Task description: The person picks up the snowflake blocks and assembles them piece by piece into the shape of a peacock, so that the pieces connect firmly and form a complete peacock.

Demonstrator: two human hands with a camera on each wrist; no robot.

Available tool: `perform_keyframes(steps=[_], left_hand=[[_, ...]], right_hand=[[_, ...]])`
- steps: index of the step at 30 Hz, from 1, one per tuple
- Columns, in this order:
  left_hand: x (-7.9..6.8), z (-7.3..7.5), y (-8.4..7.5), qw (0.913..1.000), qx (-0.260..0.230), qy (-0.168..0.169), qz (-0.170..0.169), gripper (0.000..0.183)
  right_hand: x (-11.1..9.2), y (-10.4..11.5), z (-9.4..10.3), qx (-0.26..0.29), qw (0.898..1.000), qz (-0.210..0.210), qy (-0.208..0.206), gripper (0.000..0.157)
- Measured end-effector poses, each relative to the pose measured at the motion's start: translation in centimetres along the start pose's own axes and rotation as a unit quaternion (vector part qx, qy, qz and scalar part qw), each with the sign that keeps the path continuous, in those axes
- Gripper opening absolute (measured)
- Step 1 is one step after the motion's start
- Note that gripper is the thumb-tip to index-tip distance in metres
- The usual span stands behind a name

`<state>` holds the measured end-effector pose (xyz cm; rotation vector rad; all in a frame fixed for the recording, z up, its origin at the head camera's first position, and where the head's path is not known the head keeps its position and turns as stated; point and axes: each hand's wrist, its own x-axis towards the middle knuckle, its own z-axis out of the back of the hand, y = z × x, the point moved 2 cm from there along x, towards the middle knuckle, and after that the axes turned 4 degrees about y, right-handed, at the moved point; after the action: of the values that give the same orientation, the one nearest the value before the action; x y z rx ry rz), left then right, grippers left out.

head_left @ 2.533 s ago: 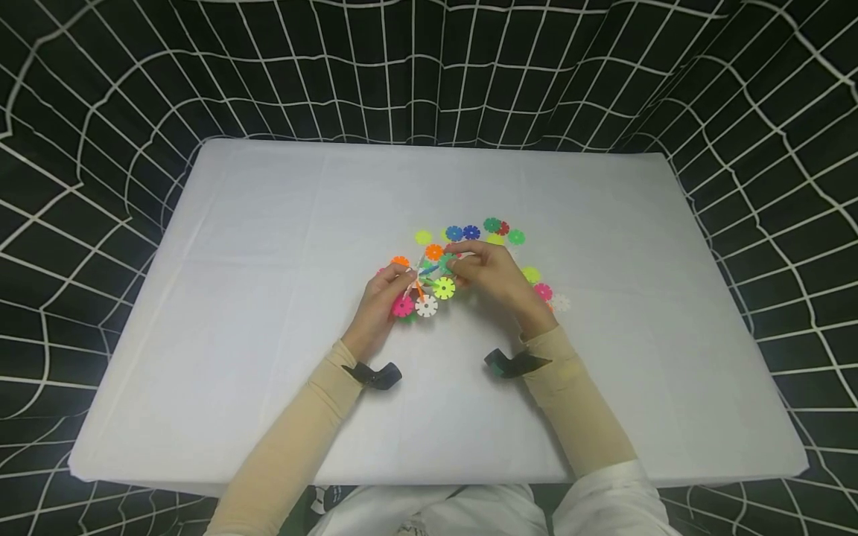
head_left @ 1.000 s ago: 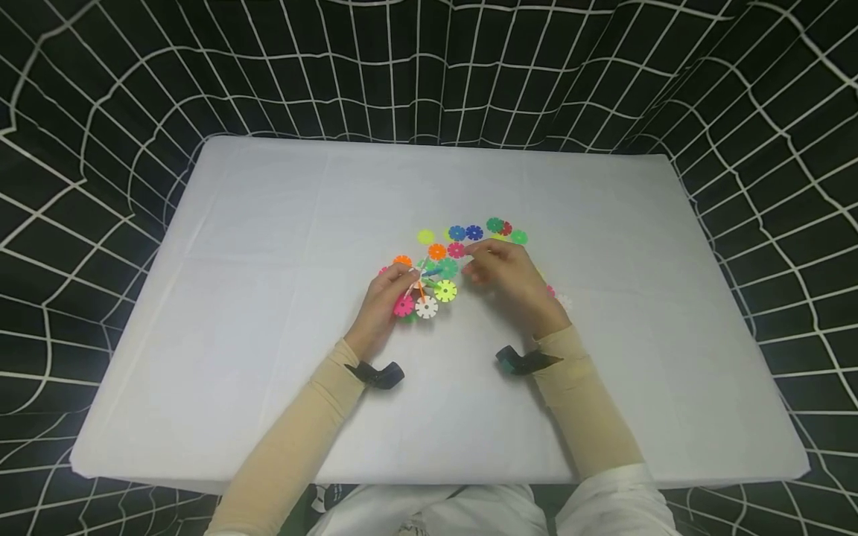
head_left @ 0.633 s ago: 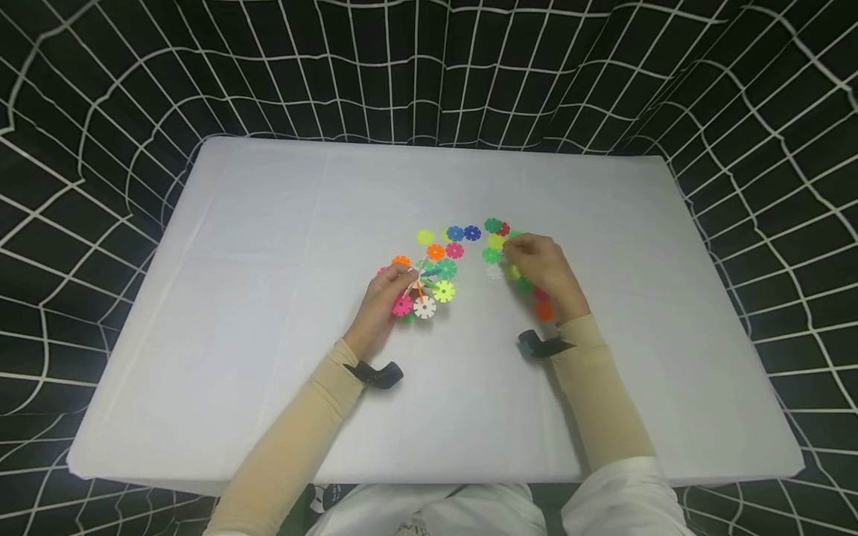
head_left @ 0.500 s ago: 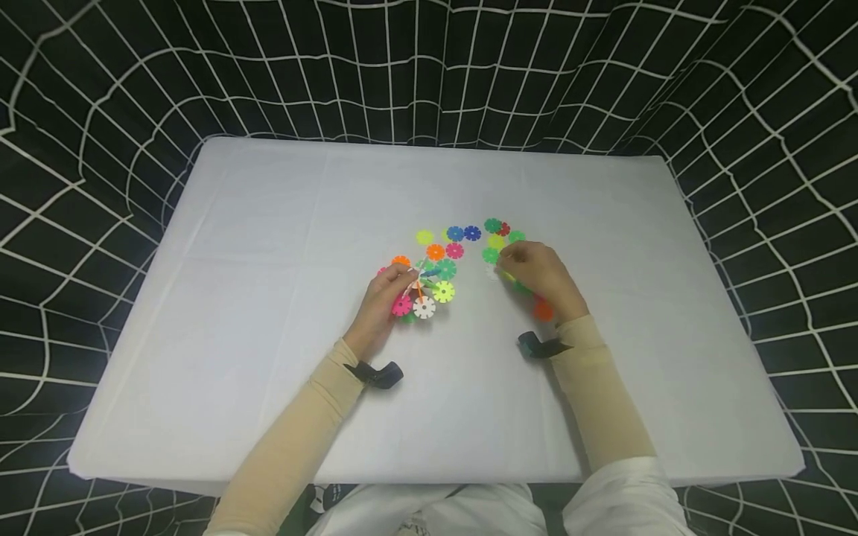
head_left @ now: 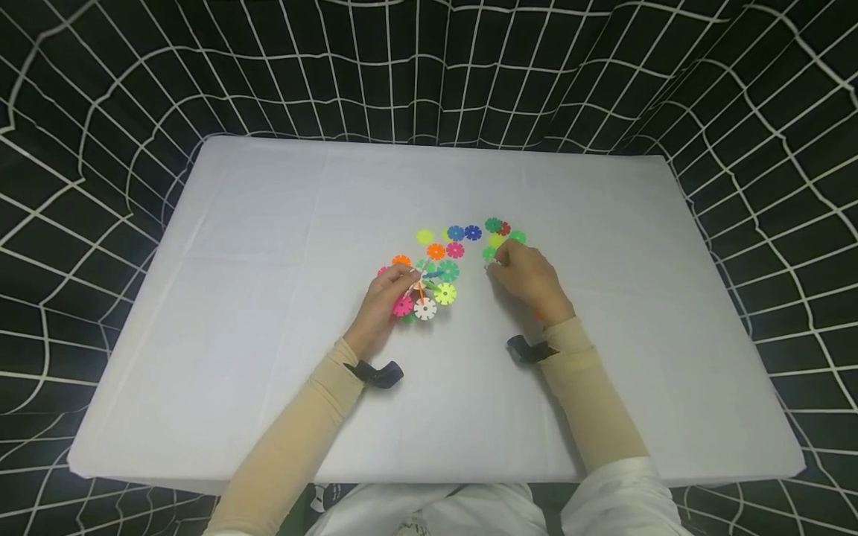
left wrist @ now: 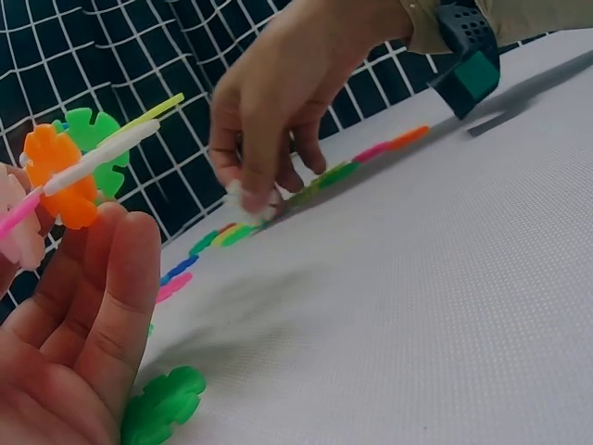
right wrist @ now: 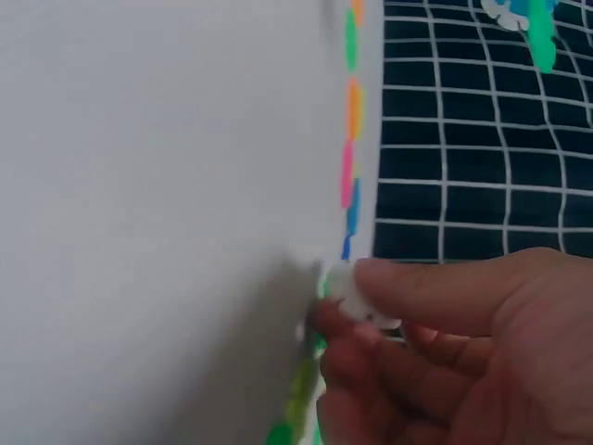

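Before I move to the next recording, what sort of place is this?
Probably an indoor recording booth: a white table, dark gridded cloth around its far side and ends, and black wrist cameras.

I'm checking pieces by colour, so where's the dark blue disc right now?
In the head view, the dark blue disc lies on the white table, beyond the left hand and right hand, immediately right of a lighter blue disc.

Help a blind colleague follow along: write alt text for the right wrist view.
The right hand pinches a white disc over a white table. Colourful discs on the table show edge-on in a line, before a dark backdrop with a white grid.
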<state>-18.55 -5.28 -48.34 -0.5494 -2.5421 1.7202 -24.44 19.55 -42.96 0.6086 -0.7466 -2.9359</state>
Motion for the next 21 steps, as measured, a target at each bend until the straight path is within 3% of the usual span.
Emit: perform_keyframes(steps=[4,7,10,14,21], left_hand=[[0.0,0.0,0.0,0.9999,0.014,0.009,0.005,0.013],[0.0,0.1,0.1,0.9996,0.023,0.016,0.007,0.013],[0.1,0.1,0.1,0.9993,0.029,0.022,0.013,0.014],[0.1,0.1,0.1,0.9988,0.034,0.031,0.017,0.013],[0.0,-0.1,-0.1,0.9984,0.039,0.038,0.014,0.012]], right_hand=[[0.2,1.5,0.3,0.096,0.995,0.033,0.006,0.038],[0.0,3.1,0.4,0.188,0.979,0.079,0.026,0.038],[-0.4,4.5,0.2,0.248,0.962,0.109,0.047,0.035],[-0.6,5.4,-0.5,0.271,0.953,0.116,0.064,0.034],[-0.5,5.4,-1.0,0.266,0.954,0.116,0.074,0.033]])
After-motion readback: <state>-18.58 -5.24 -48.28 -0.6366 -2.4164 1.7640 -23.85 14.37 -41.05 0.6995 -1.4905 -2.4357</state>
